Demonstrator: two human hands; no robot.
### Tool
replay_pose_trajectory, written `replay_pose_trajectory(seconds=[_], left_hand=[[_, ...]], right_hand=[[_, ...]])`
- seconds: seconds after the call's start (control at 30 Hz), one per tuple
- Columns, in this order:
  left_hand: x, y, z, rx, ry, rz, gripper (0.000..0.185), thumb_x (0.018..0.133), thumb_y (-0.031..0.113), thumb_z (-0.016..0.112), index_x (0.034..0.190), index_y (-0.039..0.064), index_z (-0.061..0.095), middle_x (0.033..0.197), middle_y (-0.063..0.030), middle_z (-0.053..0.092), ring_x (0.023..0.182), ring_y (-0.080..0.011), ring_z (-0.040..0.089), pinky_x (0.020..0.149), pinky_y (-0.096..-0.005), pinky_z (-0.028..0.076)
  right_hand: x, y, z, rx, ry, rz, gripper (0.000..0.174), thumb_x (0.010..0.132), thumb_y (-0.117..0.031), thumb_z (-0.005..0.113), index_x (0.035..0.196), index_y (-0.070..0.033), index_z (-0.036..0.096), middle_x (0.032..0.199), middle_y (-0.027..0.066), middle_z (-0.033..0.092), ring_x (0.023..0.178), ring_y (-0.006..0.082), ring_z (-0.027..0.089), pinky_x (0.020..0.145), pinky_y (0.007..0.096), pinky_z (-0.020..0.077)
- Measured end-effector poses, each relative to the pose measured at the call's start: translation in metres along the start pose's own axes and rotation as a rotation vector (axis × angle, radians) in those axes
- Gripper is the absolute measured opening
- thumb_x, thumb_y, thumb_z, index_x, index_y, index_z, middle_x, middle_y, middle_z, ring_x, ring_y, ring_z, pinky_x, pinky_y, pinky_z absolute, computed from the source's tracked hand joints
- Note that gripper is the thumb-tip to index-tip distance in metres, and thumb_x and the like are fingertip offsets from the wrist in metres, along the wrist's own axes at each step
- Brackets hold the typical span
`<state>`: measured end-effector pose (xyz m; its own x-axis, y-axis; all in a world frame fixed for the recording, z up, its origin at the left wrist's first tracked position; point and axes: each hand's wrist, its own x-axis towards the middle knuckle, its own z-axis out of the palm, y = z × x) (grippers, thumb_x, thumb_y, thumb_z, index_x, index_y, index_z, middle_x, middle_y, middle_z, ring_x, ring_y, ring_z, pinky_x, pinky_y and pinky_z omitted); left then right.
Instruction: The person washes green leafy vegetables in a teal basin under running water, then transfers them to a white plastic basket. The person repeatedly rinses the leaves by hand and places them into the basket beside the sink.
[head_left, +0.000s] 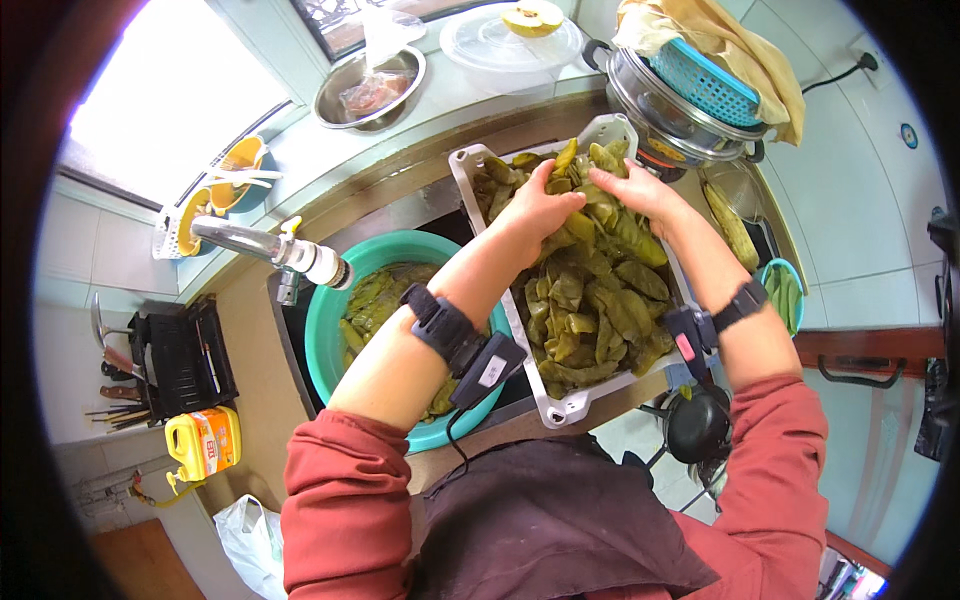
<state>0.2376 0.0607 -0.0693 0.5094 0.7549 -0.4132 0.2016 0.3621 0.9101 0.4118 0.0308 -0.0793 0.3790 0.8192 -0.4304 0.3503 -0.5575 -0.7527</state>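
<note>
Wet green-brown flat bean pods (592, 307) fill a white plastic crate (559, 412) in front of me. My left hand (541, 206) rests on the far part of the heap, its thumb pointing right. Facing it, my right hand (641, 191) touches the pods from the other side, thumb pointing left. The remaining fingers of both hands are partly hidden among the pods, so their grip does not show. Left of the crate, a green plastic basin (324, 352) holds more pods in water, partly covered by my left forearm.
A faucet (274, 251) reaches over the basin. Behind stand a steel bowl (409, 97) with a bagged item and a lidded plastic container (510, 45) bearing a cut fruit. A steel pot (626, 79) stands at back right. Left are a yellow jug (206, 442) and a black rack (184, 360).
</note>
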Motion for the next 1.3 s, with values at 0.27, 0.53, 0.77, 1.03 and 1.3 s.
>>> replay_pose_trajectory(seconds=[0.27, 0.53, 0.77, 1.03, 1.3], left_hand=[[-0.014, -0.016, 0.004, 0.564, 0.003, 0.26, 0.053, 0.067, 0.029, 0.071, 0.114, 0.02, 0.05, 0.135, -0.0244, 0.027, 0.125, -0.0401, 0.03, 0.101, -0.0447, 0.031], [-0.024, -0.025, 0.001, 0.888, 0.014, 0.452, 0.065, 0.068, 0.035, 0.072, 0.126, 0.023, 0.045, 0.132, -0.0241, 0.034, 0.121, -0.0412, 0.036, 0.099, -0.0464, 0.034], [-0.043, -0.024, -0.002, 0.643, -0.113, 0.484, 0.059, 0.071, 0.027, 0.07, 0.124, 0.014, 0.048, 0.13, -0.0186, 0.038, 0.12, -0.0308, 0.04, 0.097, -0.0387, 0.037], [-0.068, -0.04, -0.009, 0.605, -0.069, 0.475, 0.059, 0.073, 0.022, 0.071, 0.126, 0.013, 0.046, 0.13, -0.0183, 0.04, 0.124, -0.0303, 0.035, 0.103, -0.0396, 0.03], [-0.054, -0.061, -0.012, 0.803, 0.144, 0.481, 0.072, 0.07, 0.022, 0.071, 0.132, 0.02, 0.036, 0.128, -0.0251, 0.037, 0.12, -0.0386, 0.036, 0.1, -0.042, 0.033]], right_hand=[[-0.08, -0.001, -0.036, -0.015, -0.141, -0.035, 0.078, 0.075, -0.017, 0.064, 0.136, 0.007, 0.021, 0.123, 0.0164, 0.049, 0.109, 0.021, 0.05, 0.092, 0.0304, 0.0393], [-0.102, 0.015, -0.035, -0.083, -0.056, -0.351, 0.044, 0.077, -0.018, 0.064, 0.115, -0.002, 0.05, 0.106, 0.0081, 0.058, 0.097, 0.0151, 0.053, 0.086, 0.0291, 0.0412], [-0.123, 0.031, -0.03, -0.171, -0.038, -0.446, 0.043, 0.076, -0.034, 0.066, 0.105, -0.004, 0.054, 0.079, 0.0096, 0.059, 0.056, 0.0164, 0.057, 0.051, 0.0307, 0.0512], [-0.133, 0.075, -0.043, 0.0, -0.185, -0.249, 0.023, 0.083, -0.016, 0.058, 0.103, -0.006, 0.052, 0.095, 0.0019, 0.054, 0.08, 0.009, 0.051, 0.06, 0.027, 0.0522], [-0.113, 0.035, -0.044, 0.13, -0.065, -0.316, 0.027, 0.085, -0.022, 0.057, 0.109, -0.011, 0.051, 0.099, 0.0037, 0.055, 0.087, 0.0108, 0.052, 0.06, 0.0267, 0.0521]])
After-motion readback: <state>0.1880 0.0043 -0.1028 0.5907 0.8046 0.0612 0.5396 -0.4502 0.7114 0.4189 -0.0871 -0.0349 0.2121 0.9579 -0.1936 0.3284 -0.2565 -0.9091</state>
